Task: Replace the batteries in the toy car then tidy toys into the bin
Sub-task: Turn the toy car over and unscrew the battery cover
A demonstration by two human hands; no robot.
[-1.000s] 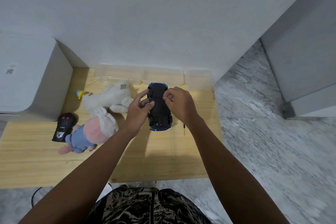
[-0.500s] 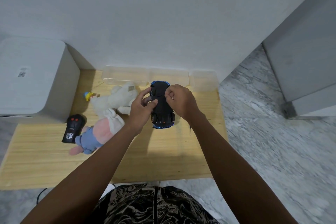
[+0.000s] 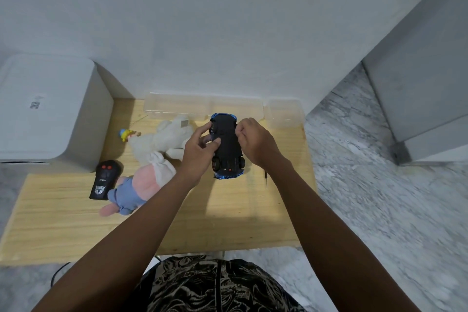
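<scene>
A black and blue toy car [image 3: 228, 149] is held upside down above the wooden table [image 3: 76, 223], its black underside facing me. My left hand [image 3: 200, 152] grips the car's left side, thumb pressed on the underside. My right hand [image 3: 255, 142] holds the right side with curled fingers at the car's edge. A clear plastic bin [image 3: 177, 106] stands at the table's back edge against the wall. A thin screwdriver [image 3: 266, 178] lies on the table to the right of the car.
A white plush [image 3: 159, 142], a pink and blue plush [image 3: 136, 185], a black remote control [image 3: 103, 180] and a small yellow toy [image 3: 125, 133] lie left of the car. A white box [image 3: 45, 109] sits at the left. A small clear container [image 3: 283, 114] stands at the back right.
The view has shifted slightly, so everything sits a little further right in the frame. Both hands keep their hold on the car, with fingers shifting slightly on its underside.
</scene>
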